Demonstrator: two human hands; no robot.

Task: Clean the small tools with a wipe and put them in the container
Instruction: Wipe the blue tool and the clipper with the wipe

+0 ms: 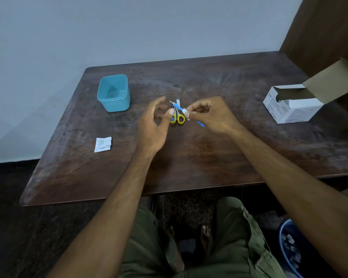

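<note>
My right hand (211, 115) pinches a small white wipe (185, 112) folded around a thin blue-handled tool (178, 106), held slanted just above the table. The tool's metal tip points up-left and its blue tail (201, 123) sticks out below my fingers. My left hand (153, 125) hovers just left of the tool with fingers relaxed and spread, holding nothing. Under the tool, yellow-handled scissors (180, 119) lie on the dark wooden table (209, 157) beside a small metal tool (178, 101). An empty teal container (114, 93) stands at the back left.
An open white wipe box (291, 105) with its flap up sits at the right. A torn white wipe wrapper (102, 144) lies front left. A blue bin (289, 249) holding scraps stands on the floor at the lower right, by my knees.
</note>
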